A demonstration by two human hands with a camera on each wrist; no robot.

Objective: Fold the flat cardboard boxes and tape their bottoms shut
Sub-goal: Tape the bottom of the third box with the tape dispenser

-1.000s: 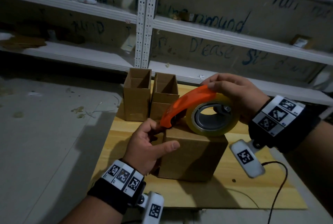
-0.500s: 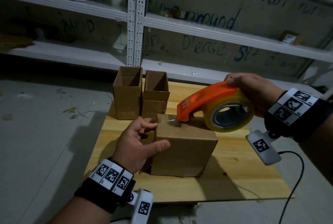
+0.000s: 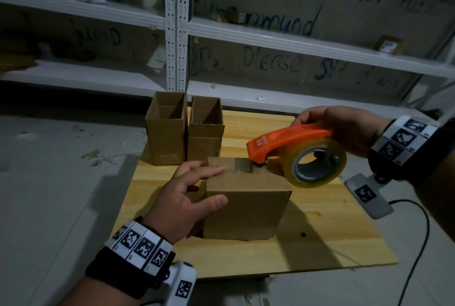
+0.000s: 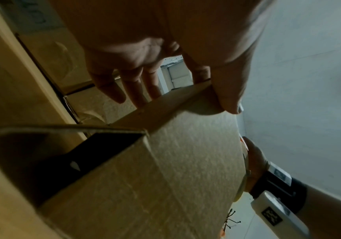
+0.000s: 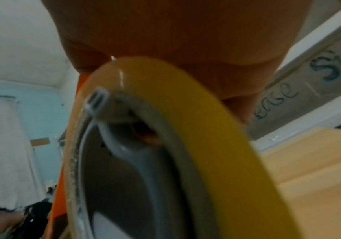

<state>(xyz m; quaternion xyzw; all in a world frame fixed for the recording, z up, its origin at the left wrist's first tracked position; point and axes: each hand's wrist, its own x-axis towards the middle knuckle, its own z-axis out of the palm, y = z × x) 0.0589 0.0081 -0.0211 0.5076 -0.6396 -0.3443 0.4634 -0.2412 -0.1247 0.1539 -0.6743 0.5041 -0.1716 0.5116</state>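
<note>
White metal shelving (image 3: 283, 42) with scrawled blue writing behind it backs a pale wooden counter (image 3: 332, 236). On it stands a matte brown cardboard box (image 3: 246, 209). The left hand (image 3: 182, 197) lies open against its left side, fingers straight over the top edge, thumb on the near face. The right hand (image 3: 344, 128) grips an orange tape dispenser (image 3: 288, 143) carrying a glossy yellowish roll, nose on the box's top seam. Two open-topped boxes (image 3: 184, 133) stand behind.
</note>
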